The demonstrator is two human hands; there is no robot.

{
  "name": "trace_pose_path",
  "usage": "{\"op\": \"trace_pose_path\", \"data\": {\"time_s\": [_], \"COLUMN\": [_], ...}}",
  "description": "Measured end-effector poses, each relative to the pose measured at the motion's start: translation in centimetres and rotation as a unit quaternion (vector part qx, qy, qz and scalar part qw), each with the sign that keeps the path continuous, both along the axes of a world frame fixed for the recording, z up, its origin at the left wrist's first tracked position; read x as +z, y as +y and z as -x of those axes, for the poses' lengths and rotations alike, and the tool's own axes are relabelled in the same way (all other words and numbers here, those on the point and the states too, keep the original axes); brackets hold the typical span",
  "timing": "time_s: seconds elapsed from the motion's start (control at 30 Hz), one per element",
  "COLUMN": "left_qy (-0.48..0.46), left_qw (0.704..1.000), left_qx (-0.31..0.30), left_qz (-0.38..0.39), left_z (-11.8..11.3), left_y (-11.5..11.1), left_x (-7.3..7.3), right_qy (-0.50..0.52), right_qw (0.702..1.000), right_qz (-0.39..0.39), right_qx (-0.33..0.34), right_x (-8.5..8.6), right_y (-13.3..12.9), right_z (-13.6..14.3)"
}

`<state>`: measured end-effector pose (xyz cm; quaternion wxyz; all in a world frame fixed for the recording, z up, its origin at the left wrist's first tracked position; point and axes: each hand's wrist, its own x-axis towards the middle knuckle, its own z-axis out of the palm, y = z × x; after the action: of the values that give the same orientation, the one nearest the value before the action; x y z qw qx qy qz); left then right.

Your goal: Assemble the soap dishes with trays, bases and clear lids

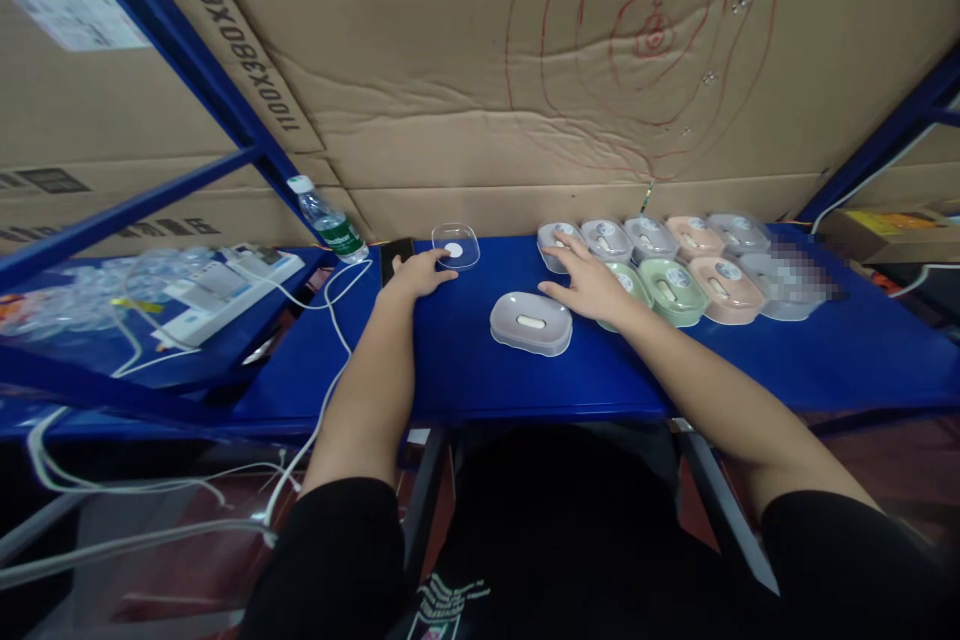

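My left hand (420,277) reaches to the near left edge of a clear rounded lid (466,250) with a white round label, its fingers apart. Over the left end of two rows of lidded boxes is my right hand (589,282), fingers spread; its fingertips are at a grey box (553,260), and it partly covers a green box (626,283). Between and nearer than my hands sits a separate grey oval box (531,323) with a pale oblong piece in its middle. Other boxes are grey, green (673,292) and pink (726,288).
A water bottle (332,223) leans at the back left, beside a dark flat object (393,263). White cables cross the left side near a power strip (225,300) and clear plastic pieces (112,285). Cardboard (435,70) stands behind the blue table (465,380).
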<state>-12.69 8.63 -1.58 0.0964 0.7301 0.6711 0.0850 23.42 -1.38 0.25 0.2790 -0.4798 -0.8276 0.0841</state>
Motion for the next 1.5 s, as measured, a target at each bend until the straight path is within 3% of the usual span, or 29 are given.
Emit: {"op": "trace_pose_path", "data": {"time_s": [0.2, 0.83, 1.2, 1.5], "left_qy": [0.014, 0.028, 0.078, 0.065], "left_qw": [0.999, 0.998, 0.99, 0.989], "left_qx": [0.026, 0.06, 0.113, 0.127], "left_qz": [0.013, -0.006, 0.016, -0.031], "left_z": [1.1, 0.5, 0.3, 0.5], "left_y": [0.5, 0.4, -0.4, -0.6], "left_x": [-0.3, 0.5, 1.9, 1.7], "right_qy": [-0.027, -0.068, -0.075, -0.126], "right_qw": [1.0, 0.998, 0.997, 0.975], "right_qz": [-0.009, -0.006, -0.01, 0.048], "right_qx": [-0.002, -0.002, 0.003, 0.176], "right_x": [0.0, 0.1, 0.3, 1.0], "right_y": [0.0, 0.0, -0.1, -2.0], "right_z": [0.0, 0.0, -0.1, 1.3]}}
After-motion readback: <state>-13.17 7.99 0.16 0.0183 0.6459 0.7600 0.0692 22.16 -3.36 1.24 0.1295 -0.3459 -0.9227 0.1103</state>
